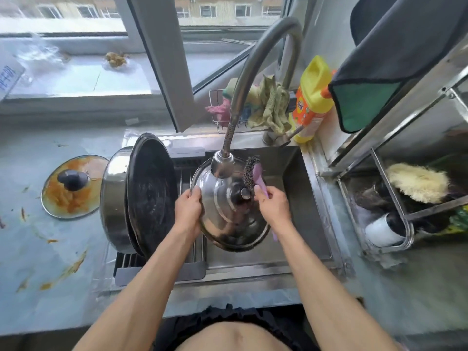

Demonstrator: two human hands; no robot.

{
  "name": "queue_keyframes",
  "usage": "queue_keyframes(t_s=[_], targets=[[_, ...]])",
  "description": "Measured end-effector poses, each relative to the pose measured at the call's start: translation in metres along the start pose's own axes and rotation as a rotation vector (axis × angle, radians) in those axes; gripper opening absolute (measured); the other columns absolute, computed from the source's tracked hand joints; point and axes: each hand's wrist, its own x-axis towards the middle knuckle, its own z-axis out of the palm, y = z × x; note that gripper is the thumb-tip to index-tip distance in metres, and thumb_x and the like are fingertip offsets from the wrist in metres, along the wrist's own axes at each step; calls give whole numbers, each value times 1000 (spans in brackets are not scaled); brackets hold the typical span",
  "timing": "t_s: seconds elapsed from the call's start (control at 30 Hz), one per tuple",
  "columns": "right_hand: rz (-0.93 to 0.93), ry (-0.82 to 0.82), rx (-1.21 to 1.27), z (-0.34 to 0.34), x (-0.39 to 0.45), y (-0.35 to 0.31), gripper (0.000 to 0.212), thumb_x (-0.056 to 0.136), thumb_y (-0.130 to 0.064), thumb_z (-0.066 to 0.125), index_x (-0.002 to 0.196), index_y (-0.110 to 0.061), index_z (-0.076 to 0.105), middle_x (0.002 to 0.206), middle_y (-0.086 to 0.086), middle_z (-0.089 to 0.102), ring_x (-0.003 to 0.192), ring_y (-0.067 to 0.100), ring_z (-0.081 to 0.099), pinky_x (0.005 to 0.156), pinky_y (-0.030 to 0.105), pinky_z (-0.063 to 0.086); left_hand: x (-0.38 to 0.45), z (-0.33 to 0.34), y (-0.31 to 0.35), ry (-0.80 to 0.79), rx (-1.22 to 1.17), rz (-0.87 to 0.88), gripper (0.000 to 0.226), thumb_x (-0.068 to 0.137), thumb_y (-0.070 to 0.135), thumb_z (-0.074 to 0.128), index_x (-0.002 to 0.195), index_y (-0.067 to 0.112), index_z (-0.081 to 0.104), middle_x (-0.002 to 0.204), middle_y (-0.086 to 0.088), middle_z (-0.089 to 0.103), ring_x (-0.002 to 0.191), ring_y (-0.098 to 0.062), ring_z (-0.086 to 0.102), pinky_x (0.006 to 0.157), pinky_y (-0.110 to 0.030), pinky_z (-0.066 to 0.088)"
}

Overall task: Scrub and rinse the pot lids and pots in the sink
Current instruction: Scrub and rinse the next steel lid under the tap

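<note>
A shiny steel pot lid (pixel 228 219) with a dark knob sits tilted over the sink (pixel 304 224), under the faucet head (pixel 222 164). My left hand (pixel 188 209) grips the lid's left rim. My right hand (pixel 272 205) holds the purple handle of a steel-wool scrubber (pixel 250 171), whose wiry head rests on the lid beside the knob. A steel pot (pixel 116 198) stands on its side on the drain rack, with a black pan (pixel 152 193) leaning inside it. A glass lid (pixel 73 186) smeared with orange residue lies on the counter at left.
A yellow detergent bottle (pixel 312 102) and a wire basket of rags (pixel 255 105) stand behind the sink. A steel dish rack (pixel 405 188) at right holds a white cup and a fibrous scrubber; a dark cloth (pixel 395 59) hangs above. Orange smears dot the counter (pixel 38 249).
</note>
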Motion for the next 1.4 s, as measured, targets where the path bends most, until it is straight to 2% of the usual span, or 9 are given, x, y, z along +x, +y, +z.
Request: queue_keyframes(t_s=[0.13, 0.3, 0.5, 0.67, 0.73, 0.87, 1.0, 1.17, 1.4], targets=[[73, 37, 77, 1, -8, 1, 40, 105, -36, 43, 90, -12, 71, 66, -7, 69, 53, 5, 49, 54, 26, 36, 4, -10, 1, 89, -161, -71, 23, 99, 11, 52, 77, 15, 59, 69, 0, 61, 60, -13, 58, 59, -27, 51], [41, -62, 44, 7, -23, -4, 42, 105, -30, 40, 72, -20, 64, 64, 0, 65, 38, 1, 38, 44, 21, 28, 5, -19, 3, 153, -100, -4, 19, 96, 20, 51, 77, 18, 52, 71, -2, 47, 64, -16, 43, 58, -31, 37], [102, -264, 275, 23, -38, -11, 24, 107, -26, 40, 100, -17, 61, 57, -1, 49, 35, 5, 25, 36, 15, 18, 1, -20, 2, 171, 22, 98, 28, 101, 23, 48, 74, 17, 45, 76, -4, 39, 75, -19, 35, 69, -34, 31], [153, -252, 401, 25, -38, -7, 25, 108, -24, 39, 99, -14, 61, 60, 2, 46, 34, 4, 25, 35, 13, 18, -2, -24, -6, 154, 46, 117, 25, 102, 22, 49, 78, 15, 46, 75, -3, 36, 73, -18, 33, 69, -34, 29], [88, -200, 313, 22, -37, -7, 27, 107, -25, 41, 95, -16, 63, 60, 2, 47, 36, 6, 28, 36, 17, 20, -4, -24, -7, 156, 33, 116, 29, 102, 22, 49, 74, 17, 45, 74, -2, 36, 73, -18, 33, 69, -33, 29], [-268, -14, -226, 8, -28, -4, 23, 100, -33, 49, 102, -25, 70, 62, -4, 58, 55, 13, 48, 54, 30, 41, -8, -23, -7, 180, 37, 159, 38, 102, 25, 51, 66, 21, 42, 69, 1, 39, 70, -16, 37, 67, -34, 31], [-315, -147, -460, 2, -29, -12, 24, 99, -39, 46, 104, -31, 67, 77, 4, 65, 73, 31, 58, 66, 42, 50, -15, -20, -7, 255, 31, 138, 40, 101, 25, 51, 63, 22, 40, 66, 4, 39, 69, -16, 37, 68, -34, 32], [-254, -148, -445, -11, -10, -19, 34, 100, -45, 43, 77, -23, 55, 64, 3, 55, 68, 33, 49, 66, 43, 50, -21, -14, 1, 300, 74, 218, 38, 103, 27, 52, 67, 16, 46, 70, -4, 45, 68, -17, 42, 66, -33, 36], [-279, -205, -506, -9, -10, -34, 27, 99, -35, 42, 88, -20, 61, 85, 11, 67, 87, 40, 60, 72, 45, 49, -30, -2, 5, 358, 165, 281, 35, 102, 22, 53, 70, 9, 49, 65, 0, 43, 61, -14, 37, 56, -28, 34]])
